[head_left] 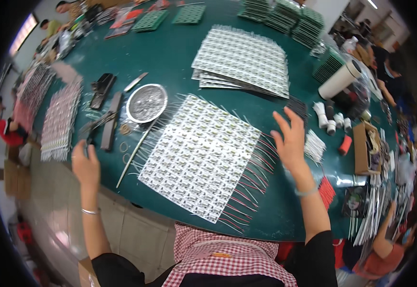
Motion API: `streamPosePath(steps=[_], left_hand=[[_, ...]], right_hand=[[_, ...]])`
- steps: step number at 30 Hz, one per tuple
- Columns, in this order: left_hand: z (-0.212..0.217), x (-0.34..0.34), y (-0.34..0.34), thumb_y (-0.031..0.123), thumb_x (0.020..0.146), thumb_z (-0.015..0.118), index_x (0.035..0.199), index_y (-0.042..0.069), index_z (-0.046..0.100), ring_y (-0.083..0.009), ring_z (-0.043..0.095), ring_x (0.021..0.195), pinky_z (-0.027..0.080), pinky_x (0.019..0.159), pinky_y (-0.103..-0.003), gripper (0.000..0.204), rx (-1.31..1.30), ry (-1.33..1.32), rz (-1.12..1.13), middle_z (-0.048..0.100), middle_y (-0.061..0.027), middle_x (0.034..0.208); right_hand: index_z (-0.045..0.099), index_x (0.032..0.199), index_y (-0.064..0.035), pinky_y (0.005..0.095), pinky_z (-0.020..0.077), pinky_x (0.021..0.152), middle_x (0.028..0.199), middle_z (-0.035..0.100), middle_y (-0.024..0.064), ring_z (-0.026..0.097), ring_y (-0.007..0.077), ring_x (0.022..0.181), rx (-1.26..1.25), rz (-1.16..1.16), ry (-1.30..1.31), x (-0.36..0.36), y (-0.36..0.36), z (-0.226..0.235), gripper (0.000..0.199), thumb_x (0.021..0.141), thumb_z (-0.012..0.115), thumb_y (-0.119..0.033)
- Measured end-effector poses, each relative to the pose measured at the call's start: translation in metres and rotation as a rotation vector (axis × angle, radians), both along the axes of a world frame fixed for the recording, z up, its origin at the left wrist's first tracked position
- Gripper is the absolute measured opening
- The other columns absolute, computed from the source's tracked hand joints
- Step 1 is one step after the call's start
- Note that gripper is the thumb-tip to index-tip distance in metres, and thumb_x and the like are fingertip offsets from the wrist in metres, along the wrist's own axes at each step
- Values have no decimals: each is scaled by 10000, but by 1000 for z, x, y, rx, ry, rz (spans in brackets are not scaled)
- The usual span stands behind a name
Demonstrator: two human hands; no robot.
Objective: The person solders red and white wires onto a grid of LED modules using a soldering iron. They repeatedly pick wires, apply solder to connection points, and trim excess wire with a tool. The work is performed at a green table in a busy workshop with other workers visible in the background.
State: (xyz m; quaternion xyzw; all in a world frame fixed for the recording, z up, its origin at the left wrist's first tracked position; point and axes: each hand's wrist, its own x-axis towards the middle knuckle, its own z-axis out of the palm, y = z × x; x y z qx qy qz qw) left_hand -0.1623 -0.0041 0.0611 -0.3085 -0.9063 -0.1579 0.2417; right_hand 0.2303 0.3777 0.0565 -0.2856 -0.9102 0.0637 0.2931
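A white panel of many small printed circuit boards (201, 158) lies aslant on the green table in front of me. Red and white wires (246, 191) stick out from its right edge, pale ones from its left. Off to the left, my left hand (86, 165) has thumb and forefinger parted at the dark handle end of a metal hand tool (96, 125); whether it touches the handle is unclear. My right hand (290, 141) hovers beside the panel's right corner, fingers spread, holding nothing. A round metal bowl of silvery material (147, 104) stands beyond the panel's left corner, beside a thin pale stick (134, 155).
Behind the panel is a stack of similar wired panels (242, 60). Wired bundles (61, 122) lie far left. A dark bar (112, 122) and a black device (103, 91) sit near the bowl. Rightward are a white flask (340, 80), thread spools (332, 119) and a cardboard box (366, 148).
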Motion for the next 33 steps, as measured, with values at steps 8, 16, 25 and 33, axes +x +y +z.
streamPosePath(steps=[8, 16, 25, 33], left_hand=[[-22, 97, 31, 93, 858, 664, 1030, 3, 570, -355, 592, 903, 476, 772, -439, 216, -97, -197, -210, 638, -154, 946], [-10, 108, 6, 8, 925, 546, 950, 9, 511, -430, 592, 818, 476, 713, -463, 43, 46, -404, -94, 612, -210, 858], [14, 277, -115, 44, 935, 597, 986, -22, 687, -57, 437, 644, 365, 564, -232, 123, 333, -879, 73, 524, 11, 692], [4, 328, -122, 16, 879, 659, 964, -21, 708, -142, 445, 526, 344, 500, -286, 105, 318, -855, -15, 509, -74, 612]], right_hand=[[369, 1490, -104, 537, 179, 1176, 1576, 198, 230, 186, 424, 1458, -254, 332, -228, -30, -71, -5, 708, 875, 690, -248], [388, 1479, -111, 519, 199, 1172, 1553, 239, 247, 224, 438, 1438, -254, 337, -149, -26, -75, -25, 705, 862, 704, -233], [437, 1448, -100, 501, 260, 1143, 1530, 292, 238, 272, 442, 1413, -212, 341, -116, -22, -72, -37, 640, 874, 682, -237], [446, 1436, -103, 493, 283, 1135, 1516, 336, 217, 302, 424, 1405, -207, 345, -69, -21, -71, -42, 610, 883, 682, -205]])
